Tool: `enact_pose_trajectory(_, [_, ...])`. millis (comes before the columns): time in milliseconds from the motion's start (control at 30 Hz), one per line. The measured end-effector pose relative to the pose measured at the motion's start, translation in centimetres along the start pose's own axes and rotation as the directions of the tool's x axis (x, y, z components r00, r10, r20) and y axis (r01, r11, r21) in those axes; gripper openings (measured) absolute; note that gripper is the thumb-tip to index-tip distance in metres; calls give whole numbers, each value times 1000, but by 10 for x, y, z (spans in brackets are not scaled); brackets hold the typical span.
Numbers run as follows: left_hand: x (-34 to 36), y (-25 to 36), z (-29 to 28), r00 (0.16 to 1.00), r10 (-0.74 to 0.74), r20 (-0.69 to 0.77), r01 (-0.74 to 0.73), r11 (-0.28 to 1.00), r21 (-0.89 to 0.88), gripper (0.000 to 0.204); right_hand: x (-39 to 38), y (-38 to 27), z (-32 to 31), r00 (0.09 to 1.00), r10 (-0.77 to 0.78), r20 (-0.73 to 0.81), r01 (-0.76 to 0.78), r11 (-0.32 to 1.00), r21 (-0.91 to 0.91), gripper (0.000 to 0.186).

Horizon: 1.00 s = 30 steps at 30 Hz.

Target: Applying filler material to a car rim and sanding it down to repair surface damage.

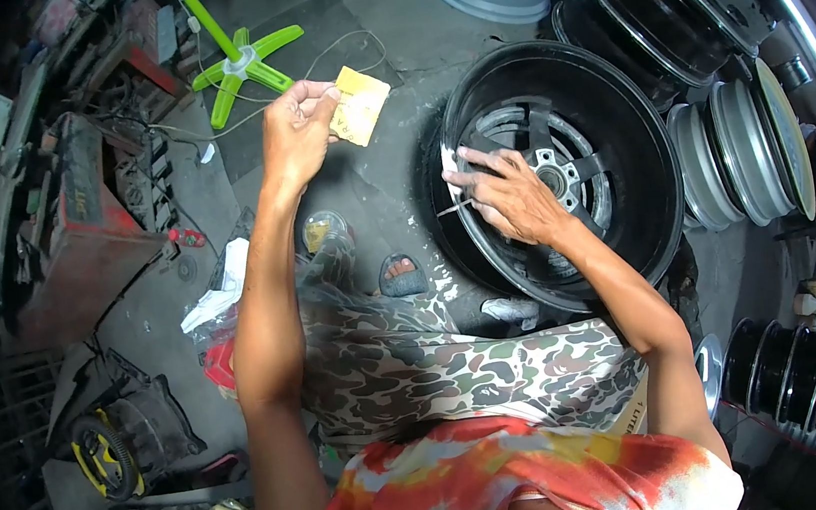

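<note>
The black wheel rim (572, 173) is seen just right of the frame's centre. Its left lip is covered in part by the right hand (513, 189), the nearer one; the left hand (303, 131) is held well apart at upper left of centre, the lip lying rightward and lower from it. A yellow sheet (361, 107) is pinched in the left grip. A thin tool (455, 208) is apparently held under the right fingers, its long axis nearly level, pointed left across the lip.

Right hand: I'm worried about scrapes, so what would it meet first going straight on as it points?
Probably the left edge of the black wheel, close by the fingertips; depth is unclear.
</note>
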<state>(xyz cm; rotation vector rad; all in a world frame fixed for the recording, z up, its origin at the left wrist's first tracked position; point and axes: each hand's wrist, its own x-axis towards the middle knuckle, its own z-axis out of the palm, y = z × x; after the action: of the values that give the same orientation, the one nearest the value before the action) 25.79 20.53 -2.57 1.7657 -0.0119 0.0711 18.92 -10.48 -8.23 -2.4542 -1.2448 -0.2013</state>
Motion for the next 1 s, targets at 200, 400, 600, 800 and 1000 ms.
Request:
enact_pose_trajectory(200, [0, 2, 3, 1000, -13, 25, 13, 1000, -8, 19, -8, -5, 0, 999, -35, -3, 35, 998, -43, 5])
enact_pose_trajectory(400, [-2, 5, 3, 1000, -16, 21, 16, 1000, 18, 21, 17, 16, -2, 1000, -9, -23, 7, 997, -78, 10])
enact_pose_trajectory(600, [-3, 4, -6, 1000, -15, 13, 15, 1000, 12, 22, 6, -8, -15, 966, -205, 160, 215, 976, -47, 14])
enact_pose_trajectory(800, [-5, 4, -8, 1000, -24, 20, 25, 999, -34, 23, 34, 14, -20, 959, -189, 212, 222, 964, -146, 16])
enact_pose_trajectory(1000, [-2, -1, -14, 1000, -19, 17, 20, 999, -39, 23, 66, 32, -17, 972, -142, 186, 169, 975, -141, 10])
